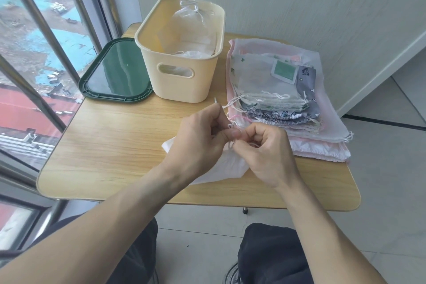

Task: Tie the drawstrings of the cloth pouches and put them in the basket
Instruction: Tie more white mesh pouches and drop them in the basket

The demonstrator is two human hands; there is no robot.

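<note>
A: What are the hands doing?
B: Left hand [202, 138] and right hand [265, 152] both pinch the white drawstring [231, 126] of a white pouch [227, 165] on the surface [115, 145], frame centre.
A: The basket [182, 53]?
B: Upper centre, holding tied pouches.

basket [182, 57] cream | lid [116, 75] dark green | pouch [221, 166] white | table [115, 145] light woodgrain

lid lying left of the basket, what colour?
Dark green: the lid lies flat on the table beside the cream basket. Head view, the only one, shows it plainly.
</note>
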